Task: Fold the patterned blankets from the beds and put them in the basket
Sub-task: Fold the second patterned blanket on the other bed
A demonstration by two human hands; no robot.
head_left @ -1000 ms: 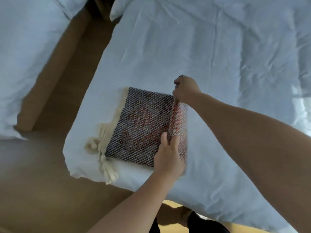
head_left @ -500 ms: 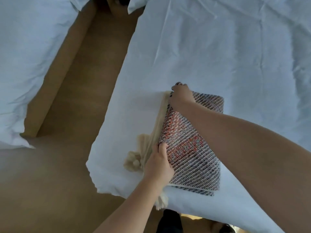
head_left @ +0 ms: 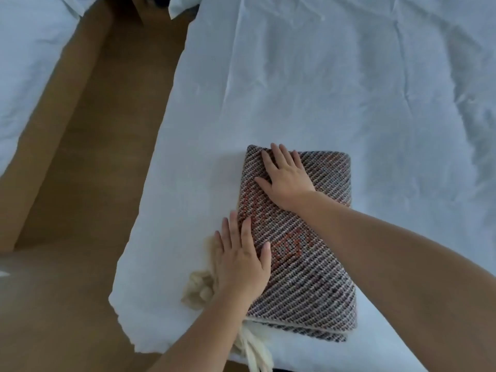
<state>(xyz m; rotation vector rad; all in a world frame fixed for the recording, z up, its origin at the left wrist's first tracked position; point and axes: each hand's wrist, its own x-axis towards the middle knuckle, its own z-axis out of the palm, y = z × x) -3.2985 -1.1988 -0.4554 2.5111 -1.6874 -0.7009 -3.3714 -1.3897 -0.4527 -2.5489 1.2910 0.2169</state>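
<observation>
Head view looks down on a folded patterned blanket (head_left: 316, 277) lying near the corner of a bed (head_left: 322, 89) with white sheets. Both hands press flat on the blanket, fingers spread, gripping nothing: the left hand (head_left: 243, 260) on its near left edge, the right hand (head_left: 285, 178) nearer its far end. Cream tassels (head_left: 201, 287) stick out from the blanket's left side, beside the left hand. Brown floor (head_left: 80, 183) lies left of the blanket's bed, a second white bed (head_left: 24, 63) beyond it

I am seeing my blanket (head_left: 308, 269) showing dark and white slanted stripes, some orange-red marks, cream tassels (head_left: 200, 288), white bed sheet (head_left: 335, 89), brown floor (head_left: 80, 183)
</observation>
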